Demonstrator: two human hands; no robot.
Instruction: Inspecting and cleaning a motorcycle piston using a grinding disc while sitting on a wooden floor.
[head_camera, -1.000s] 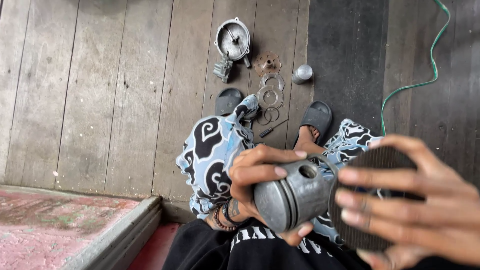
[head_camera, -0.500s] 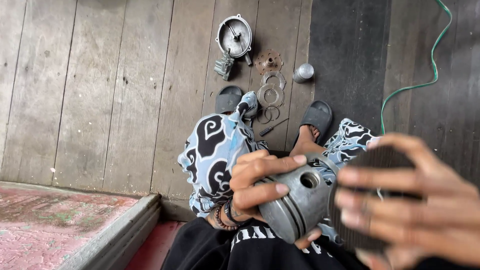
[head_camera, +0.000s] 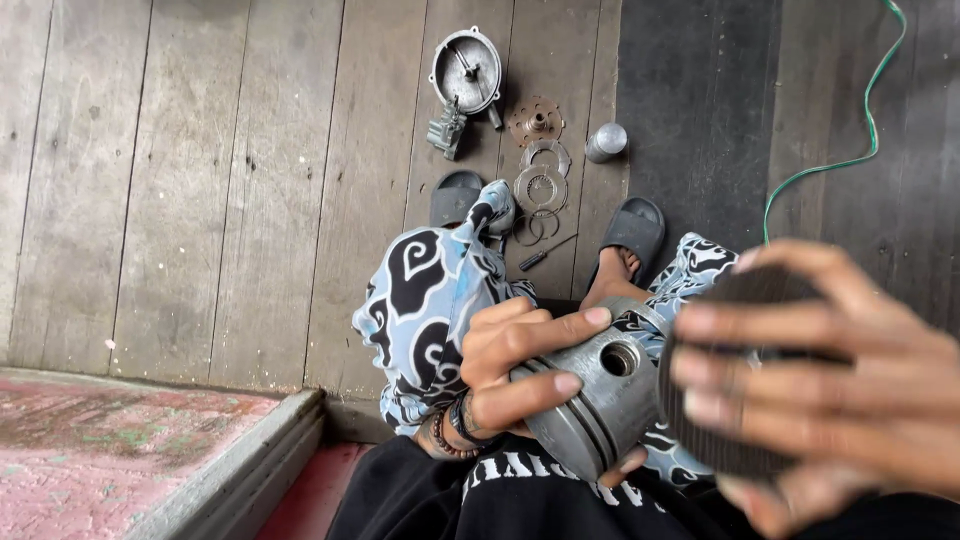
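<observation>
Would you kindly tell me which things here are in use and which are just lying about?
In hand:
left hand grips the piston
right hand holds a dark round pad

Lying on the floor:
round metal cover
rings
screwdriver
small cylinder
green cable

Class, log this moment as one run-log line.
left hand: grips piston | right hand: presses dark pad to piston end | floor: round cover, rings, screwdriver

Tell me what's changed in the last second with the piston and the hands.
The left hand has turned the piston, so its side hole moved from the top toward the right hand. That hand still presses the dark pad to its end. Parts on the floor stayed put.
</observation>
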